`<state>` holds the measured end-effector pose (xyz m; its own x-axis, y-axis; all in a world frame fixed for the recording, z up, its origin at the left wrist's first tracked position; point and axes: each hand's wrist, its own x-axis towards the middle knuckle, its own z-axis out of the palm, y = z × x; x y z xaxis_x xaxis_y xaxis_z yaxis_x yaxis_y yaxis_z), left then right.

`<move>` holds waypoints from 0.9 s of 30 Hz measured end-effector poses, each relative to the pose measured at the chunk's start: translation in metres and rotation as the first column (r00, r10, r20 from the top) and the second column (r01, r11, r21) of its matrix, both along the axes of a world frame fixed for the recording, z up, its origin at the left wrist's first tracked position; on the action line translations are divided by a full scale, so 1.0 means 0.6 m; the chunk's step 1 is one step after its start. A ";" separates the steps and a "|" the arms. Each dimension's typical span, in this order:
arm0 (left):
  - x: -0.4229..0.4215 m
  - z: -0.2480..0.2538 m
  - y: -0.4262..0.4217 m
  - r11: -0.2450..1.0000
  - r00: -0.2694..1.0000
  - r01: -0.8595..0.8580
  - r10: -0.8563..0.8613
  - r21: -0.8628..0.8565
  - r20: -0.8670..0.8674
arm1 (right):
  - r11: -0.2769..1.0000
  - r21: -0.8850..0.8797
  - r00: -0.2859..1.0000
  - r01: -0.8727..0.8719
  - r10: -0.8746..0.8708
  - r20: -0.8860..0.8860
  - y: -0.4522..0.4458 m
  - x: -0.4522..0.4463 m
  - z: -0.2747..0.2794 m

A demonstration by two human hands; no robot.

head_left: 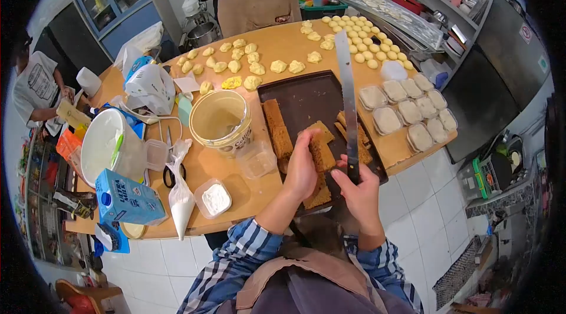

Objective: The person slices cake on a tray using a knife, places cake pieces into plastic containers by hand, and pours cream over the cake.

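Left hand: against brown cake slab, grip unclear
Right hand: gripping long steel, black-handled knife
Dark rectangular tray: under slab

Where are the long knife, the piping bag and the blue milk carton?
Long knife (pixel 349 90): head view, on the blade.
Piping bag (pixel 181 197): head view, on its filled white body.
Blue milk carton (pixel 132 201): head view, on its printed side.
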<state>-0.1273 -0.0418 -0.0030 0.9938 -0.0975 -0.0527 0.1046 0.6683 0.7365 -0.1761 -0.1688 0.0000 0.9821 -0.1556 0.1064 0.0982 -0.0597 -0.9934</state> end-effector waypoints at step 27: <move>0.008 -0.018 0.071 0.868 0.975 0.147 -0.207 -0.475 -0.075 | 0.958 -0.283 0.988 0.044 -0.084 -0.131 -0.055 -0.075 0.018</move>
<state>-0.1222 0.0011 -0.0136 0.9465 -0.3139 -0.0748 0.3209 0.8912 0.3206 -0.2212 -0.2017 0.0109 0.9792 -0.2022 0.0170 -0.0534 -0.3379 -0.9397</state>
